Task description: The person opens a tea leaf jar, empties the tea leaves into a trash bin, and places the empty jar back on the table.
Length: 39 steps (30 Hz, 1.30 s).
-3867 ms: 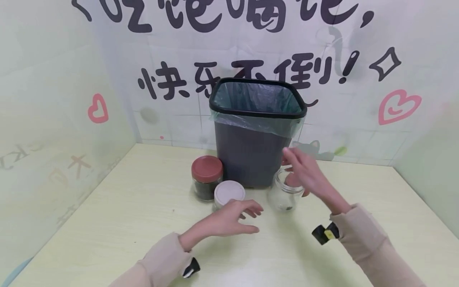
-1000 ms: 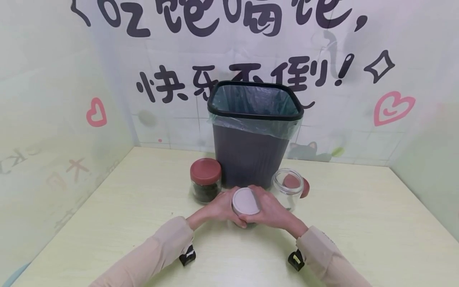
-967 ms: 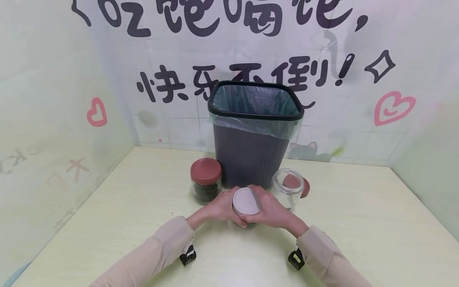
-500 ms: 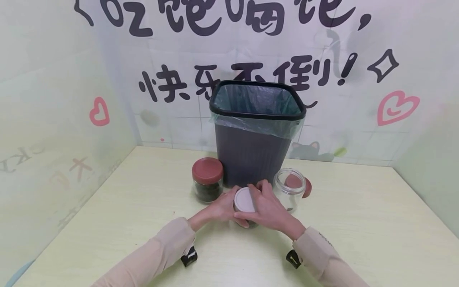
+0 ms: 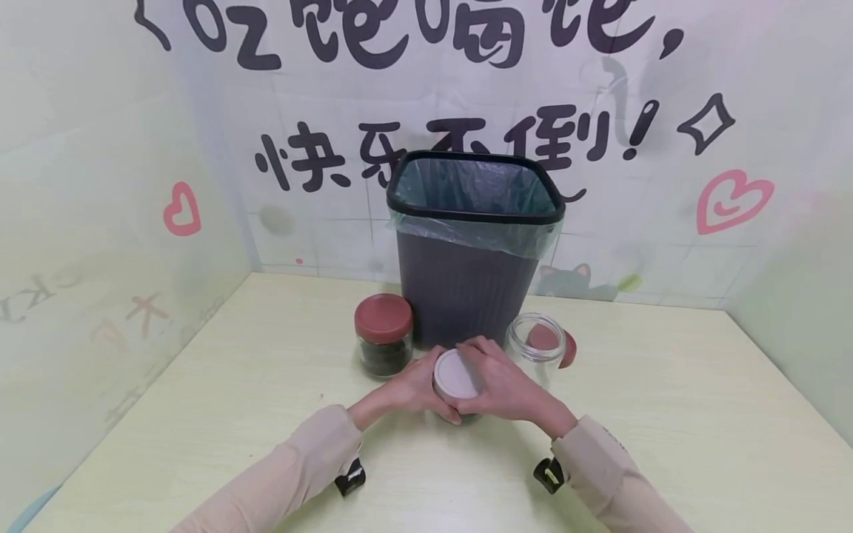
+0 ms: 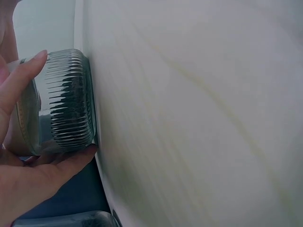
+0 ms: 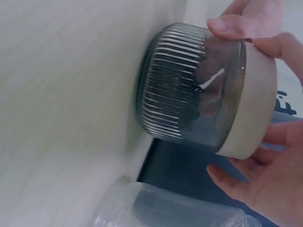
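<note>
A ribbed glass jar (image 7: 175,80) with dark contents stands on the table between both hands, a pale lid (image 5: 455,374) on its mouth. My left hand (image 5: 413,385) grips the glass body, its thumb in front and fingers behind, as the left wrist view shows. Curled over the lid's right side is my right hand (image 5: 503,385), thumb at the front and fingers at the back. In the right wrist view, fingers of the right hand (image 7: 279,175) touch the lid's rim. Part of the jar is hidden behind the hands in the head view.
A grey bin (image 5: 466,289) with a green bag lining stands just behind the jar. At its left is a red-lidded jar (image 5: 384,322) with dark contents. A lidless clear jar (image 5: 543,370) is on the right, a red lid (image 5: 569,348) behind it.
Earlier the right hand was at the lidless jar; now both hands hold the pale-lidded jar, which has moved right and nearer. Over the last half second the right hand's fingers shifted on the lid.
</note>
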### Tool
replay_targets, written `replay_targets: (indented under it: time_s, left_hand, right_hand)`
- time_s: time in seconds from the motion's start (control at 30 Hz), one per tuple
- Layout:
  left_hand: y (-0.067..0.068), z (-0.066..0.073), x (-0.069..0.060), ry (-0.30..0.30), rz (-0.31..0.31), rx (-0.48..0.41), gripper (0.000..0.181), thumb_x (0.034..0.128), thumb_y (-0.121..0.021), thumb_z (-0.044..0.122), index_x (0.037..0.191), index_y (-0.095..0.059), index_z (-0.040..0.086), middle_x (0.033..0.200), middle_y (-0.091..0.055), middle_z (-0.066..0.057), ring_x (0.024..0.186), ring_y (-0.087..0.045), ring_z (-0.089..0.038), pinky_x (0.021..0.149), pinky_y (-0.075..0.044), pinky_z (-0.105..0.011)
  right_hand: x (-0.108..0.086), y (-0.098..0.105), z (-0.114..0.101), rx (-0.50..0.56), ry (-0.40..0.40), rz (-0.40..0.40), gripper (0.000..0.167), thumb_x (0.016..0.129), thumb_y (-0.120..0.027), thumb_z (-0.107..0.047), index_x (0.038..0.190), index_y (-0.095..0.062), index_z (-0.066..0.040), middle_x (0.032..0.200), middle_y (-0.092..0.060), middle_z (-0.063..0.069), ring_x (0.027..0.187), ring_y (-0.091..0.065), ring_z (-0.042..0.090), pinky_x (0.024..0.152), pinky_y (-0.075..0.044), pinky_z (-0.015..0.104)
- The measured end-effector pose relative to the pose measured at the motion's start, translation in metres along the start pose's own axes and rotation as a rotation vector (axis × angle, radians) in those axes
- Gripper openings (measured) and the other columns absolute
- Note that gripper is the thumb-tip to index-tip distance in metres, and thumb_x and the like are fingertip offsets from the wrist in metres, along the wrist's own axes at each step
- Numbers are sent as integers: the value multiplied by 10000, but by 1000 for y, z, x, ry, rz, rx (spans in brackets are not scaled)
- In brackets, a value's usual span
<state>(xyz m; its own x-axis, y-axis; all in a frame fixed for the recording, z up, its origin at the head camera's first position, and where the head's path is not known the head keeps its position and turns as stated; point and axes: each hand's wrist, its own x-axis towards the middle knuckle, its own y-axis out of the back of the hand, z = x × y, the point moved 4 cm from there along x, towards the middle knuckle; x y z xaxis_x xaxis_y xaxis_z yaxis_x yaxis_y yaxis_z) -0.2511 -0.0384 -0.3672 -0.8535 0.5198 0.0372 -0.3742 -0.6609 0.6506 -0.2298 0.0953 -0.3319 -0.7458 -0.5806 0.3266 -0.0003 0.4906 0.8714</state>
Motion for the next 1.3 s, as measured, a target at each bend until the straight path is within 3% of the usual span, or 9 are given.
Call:
replay_targets:
  time_s: [0.17,0.27,0.37,0.5,0.6,0.7,0.87,1.07,1.3]
  left_hand:
    - [0,0,1,-15,-4,-19,821,513,-862,189,1170,-403,10,1099,-540,-104,992,-504,-223,834,-394,-350]
    - [0,0,0,-16,-1,-4,829,513,-863,201,1174,-400,8,1105,-540,-115,997,-506,-231,836,-398,-354]
    - [0,0,1,-11,-5,8,816,532,-856,208,1175,-395,6,1122,-530,-125,1011,-505,-244,837,-407,-361]
    - [-1,0,1,-9,-10,-1,789,544,-852,201,1161,-400,7,1129,-527,-127,1016,-507,-247,835,-412,-359]
    - [-1,1,1,-7,-6,-5,779,533,-857,198,1144,-410,15,1117,-536,-118,1006,-511,-238,829,-410,-350]
    - [-1,0,2,-2,-5,-6,779,523,-861,194,1137,-413,23,1112,-537,-113,1001,-509,-236,825,-408,-347]
    - [0,-1,1,6,-15,-22,772,530,-857,191,1138,-409,30,1121,-528,-105,1010,-497,-230,834,-403,-350]
    - [0,-1,1,1,-6,-17,772,525,-859,193,1132,-412,25,1109,-533,-99,1002,-499,-223,838,-397,-342]
    - [0,-1,0,-10,5,0,789,511,-864,186,1138,-414,22,1092,-547,-104,994,-506,-228,846,-389,-353]
  right_hand:
    - [-1,1,-3,60,40,-116,728,648,-645,-211,1276,-399,63,1274,-437,158,1158,-388,296,924,-368,419]
    - [-3,0,-4,89,38,-132,726,697,-645,-223,1302,-363,64,1329,-383,190,1230,-321,343,976,-309,473]
    - [-4,-1,-3,57,-20,-76,788,710,-691,-345,1293,-365,72,1293,-390,215,1197,-348,342,940,-356,457]
    - [-6,-2,0,-38,-109,30,892,600,-754,-475,1204,-427,95,1093,-452,179,984,-430,253,797,-439,363]
    - [-7,-2,2,-75,-112,73,822,570,-771,-471,1106,-483,80,982,-451,134,873,-417,206,734,-439,321]
    - [-6,-2,2,-64,-87,81,737,589,-772,-430,1071,-506,60,966,-453,114,867,-416,196,726,-429,318]
    - [-4,-1,2,-18,-42,14,699,629,-737,-360,1146,-499,46,1052,-469,126,955,-428,222,771,-424,336]
    - [-3,2,0,31,14,-71,727,636,-691,-243,1221,-435,105,1157,-460,180,1034,-431,273,817,-428,359]
    - [-6,2,3,105,31,-152,777,629,-643,-129,1305,-328,90,1314,-379,212,1181,-351,337,921,-357,460]
